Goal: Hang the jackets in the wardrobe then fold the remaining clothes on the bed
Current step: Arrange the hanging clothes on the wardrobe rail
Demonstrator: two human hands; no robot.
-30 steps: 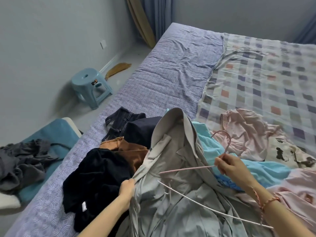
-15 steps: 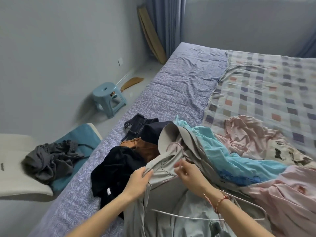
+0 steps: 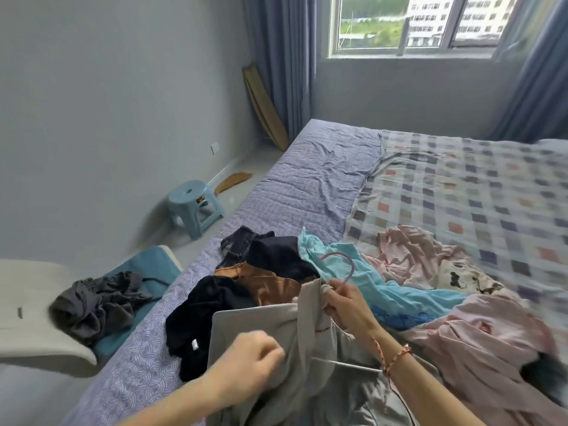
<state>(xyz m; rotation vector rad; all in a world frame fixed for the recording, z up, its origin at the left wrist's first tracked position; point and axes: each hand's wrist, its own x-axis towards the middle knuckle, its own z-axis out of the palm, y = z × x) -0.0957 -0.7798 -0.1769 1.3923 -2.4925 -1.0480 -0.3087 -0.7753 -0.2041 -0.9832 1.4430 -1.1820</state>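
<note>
Our R hand [image 3: 347, 305] pinches the hanger [image 3: 352, 267] neck, jacket [image 3: 261, 318] collar bunched vs. our fingers. L hand [image 3: 252, 361] grips jacket cloth just below-left, over the bed [image 3: 307, 179].

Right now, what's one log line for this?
step: jacket onto hanger | left hand: grips jacket | right hand: holds hanger | other clothes: unfolded on bed
</note>
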